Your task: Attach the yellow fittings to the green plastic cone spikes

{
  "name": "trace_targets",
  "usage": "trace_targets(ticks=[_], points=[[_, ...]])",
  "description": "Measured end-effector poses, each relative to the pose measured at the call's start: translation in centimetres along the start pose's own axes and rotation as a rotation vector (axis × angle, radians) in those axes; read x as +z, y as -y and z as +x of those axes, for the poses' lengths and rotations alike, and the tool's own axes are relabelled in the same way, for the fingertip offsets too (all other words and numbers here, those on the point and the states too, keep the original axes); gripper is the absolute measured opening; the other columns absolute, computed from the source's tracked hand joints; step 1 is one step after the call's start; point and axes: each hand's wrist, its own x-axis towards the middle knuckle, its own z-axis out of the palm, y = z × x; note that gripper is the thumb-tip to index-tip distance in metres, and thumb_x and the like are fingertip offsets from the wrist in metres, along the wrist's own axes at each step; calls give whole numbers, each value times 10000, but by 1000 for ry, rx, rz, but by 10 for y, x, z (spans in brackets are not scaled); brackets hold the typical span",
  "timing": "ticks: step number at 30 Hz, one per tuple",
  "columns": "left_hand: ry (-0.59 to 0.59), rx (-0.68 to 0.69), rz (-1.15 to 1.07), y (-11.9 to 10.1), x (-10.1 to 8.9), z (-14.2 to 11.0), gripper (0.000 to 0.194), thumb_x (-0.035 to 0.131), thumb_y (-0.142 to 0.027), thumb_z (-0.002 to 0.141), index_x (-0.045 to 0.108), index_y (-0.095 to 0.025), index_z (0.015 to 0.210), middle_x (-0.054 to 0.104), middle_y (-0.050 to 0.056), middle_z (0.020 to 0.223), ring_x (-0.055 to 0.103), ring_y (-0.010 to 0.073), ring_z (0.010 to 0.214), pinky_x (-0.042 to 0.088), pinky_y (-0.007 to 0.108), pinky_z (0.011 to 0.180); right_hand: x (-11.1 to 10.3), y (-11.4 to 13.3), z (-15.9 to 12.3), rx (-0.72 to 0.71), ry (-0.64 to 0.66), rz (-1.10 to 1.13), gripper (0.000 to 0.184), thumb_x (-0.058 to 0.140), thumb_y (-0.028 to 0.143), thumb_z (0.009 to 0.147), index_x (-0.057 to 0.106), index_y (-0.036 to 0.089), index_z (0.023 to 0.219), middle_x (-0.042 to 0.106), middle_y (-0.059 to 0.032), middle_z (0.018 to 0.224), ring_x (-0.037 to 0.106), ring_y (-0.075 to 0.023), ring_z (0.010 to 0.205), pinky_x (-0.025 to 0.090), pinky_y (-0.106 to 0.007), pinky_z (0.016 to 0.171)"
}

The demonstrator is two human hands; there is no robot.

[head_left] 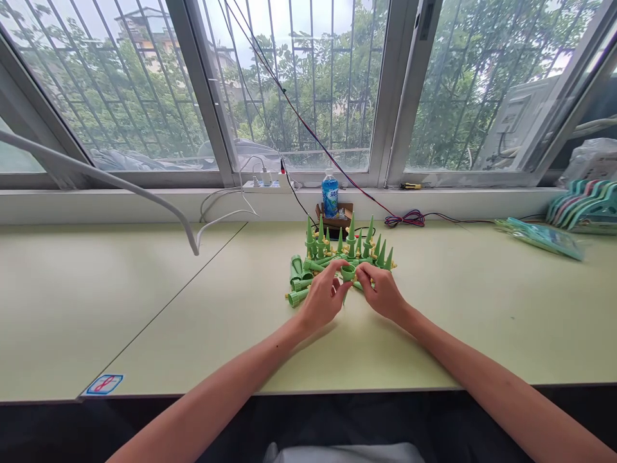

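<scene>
A hollow green plastic spike (348, 273) is worked on between two bare hands above a pale yellow-green tabletop (482, 321). The piece is gripped at its round, open end by the left hand (324, 297), with the thumb and forefinger curved around the rim; its mouth is turned upward, and a narrow green tip can be made out below, between the hands. The fingers of the right hand (382, 292) are drawn into a narrow pinch at the right side of the rim; whether a small part is held there cannot be told, as the fingertips hide it. The step in hand is judged to be close work at the side of that rim, for which a steady hold by the left hand and fine fingertip control by the right would seem to be called for. The held spike is placed directly between the hands, nearer the left fingers. Just beyond the hands, similar cone-shaped spikes (351, 236) are stood points up, with small yellow fittings (394, 264) seen among them. To the left of the left hand, green tubular pieces (298, 297) are laid in a loose pile. Farther beyond the hands, a bottle of blue liquid (330, 195) is set by the window.
</scene>
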Motion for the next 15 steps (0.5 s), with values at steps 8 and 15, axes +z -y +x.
trace_targets(ticks=[8, 15], points=[[5, 11, 37, 1, -2, -1, 300, 495, -232, 871, 488, -246, 1171, 625, 53, 1058, 520, 90, 576, 436, 216, 572, 1, -2, 0, -21, 5, -15, 289, 379, 311, 971, 454, 196, 717, 433, 23, 608, 360, -115, 529, 302, -250, 529], [-14, -14, 18, -2, 0, -1, 341, 504, -157, 818, 481, -223, 1151, 562, 79, 1142, 541, 77, 621, 456, 208, 560, 3, -3, -1, -14, -2, 11, 262, 402, 300, 967, 478, 191, 741, 487, 11, 646, 403, -116, 558, 328, -245, 551]])
